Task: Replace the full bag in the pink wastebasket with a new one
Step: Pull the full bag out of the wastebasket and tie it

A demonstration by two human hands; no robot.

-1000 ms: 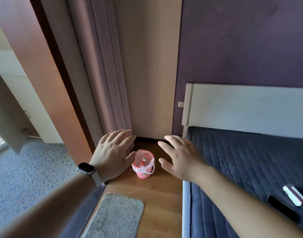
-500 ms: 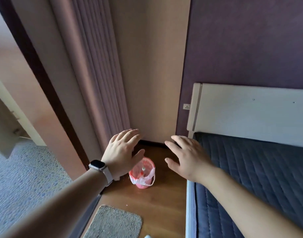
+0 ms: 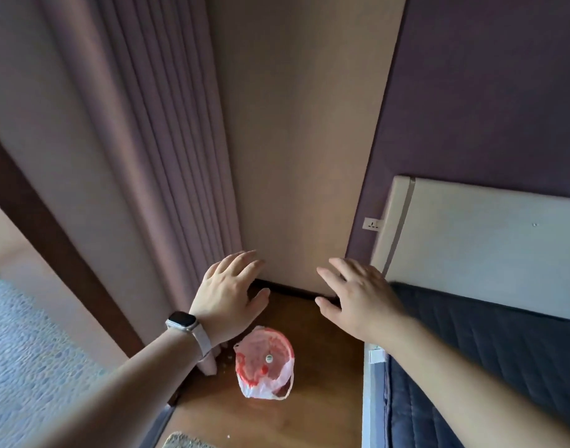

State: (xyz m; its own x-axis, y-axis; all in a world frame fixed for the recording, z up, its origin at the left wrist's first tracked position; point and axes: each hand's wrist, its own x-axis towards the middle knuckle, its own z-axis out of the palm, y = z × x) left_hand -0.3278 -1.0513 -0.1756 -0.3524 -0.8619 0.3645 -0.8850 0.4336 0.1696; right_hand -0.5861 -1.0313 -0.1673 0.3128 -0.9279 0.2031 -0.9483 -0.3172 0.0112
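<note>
- Corner of a bedroom: beige wall [image 3: 296,156] straight ahead, dark purple wall [image 3: 487,92] to the right of it.
- Mauve pleated curtain [image 3: 167,156] hangs to the floor on the left.
- Wood floor [image 3: 325,399] with a dark baseboard [image 3: 290,290].
- Bed on the right: white headboard [image 3: 487,240], navy quilted cover [image 3: 487,367].
- Small socket [image 3: 372,224] beside the headboard.
- Bluish pebbled carpet [image 3: 34,367] far left.
- Soft, dim daylight.

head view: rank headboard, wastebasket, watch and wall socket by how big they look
1. headboard
2. wastebasket
3. watch
4. socket

The watch is nearer the camera than the wastebasket, so its true size is smaller than it looks.
</note>
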